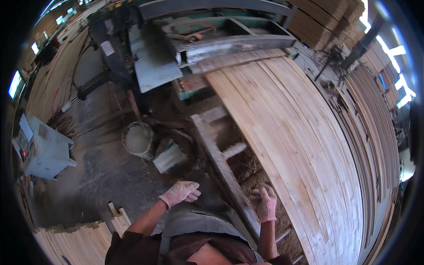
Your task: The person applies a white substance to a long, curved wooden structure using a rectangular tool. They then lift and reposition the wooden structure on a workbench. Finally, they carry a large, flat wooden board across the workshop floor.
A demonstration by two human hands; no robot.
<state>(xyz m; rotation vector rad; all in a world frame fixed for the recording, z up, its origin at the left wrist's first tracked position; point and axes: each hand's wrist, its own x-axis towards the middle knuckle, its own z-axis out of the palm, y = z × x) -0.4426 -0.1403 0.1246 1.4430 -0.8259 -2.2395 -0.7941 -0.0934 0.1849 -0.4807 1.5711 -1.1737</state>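
Both of my hands wear pale pinkish work gloves. My left hand (180, 193) hovers in front of my grey apron (201, 224), its fingers curled in a loose fist with nothing seen in them. To the right, my right hand (266, 204) is raised over the metal frame's gap, close to the left edge of a wide panel of pale wooden boards (291, 145). Its fingers are bent and slightly blurred, and no object shows in them. The panel runs from the machine at the back toward me along my right side.
A dark metal rail (221, 163) stands between me and the panel, with sawdust below. Left of it are a whitish bucket (138, 139) and a pale block (170, 159). A grey control box (46, 148) stands far left. Stacked boards (79, 245) lie lower left, more strips (366, 128) at right.
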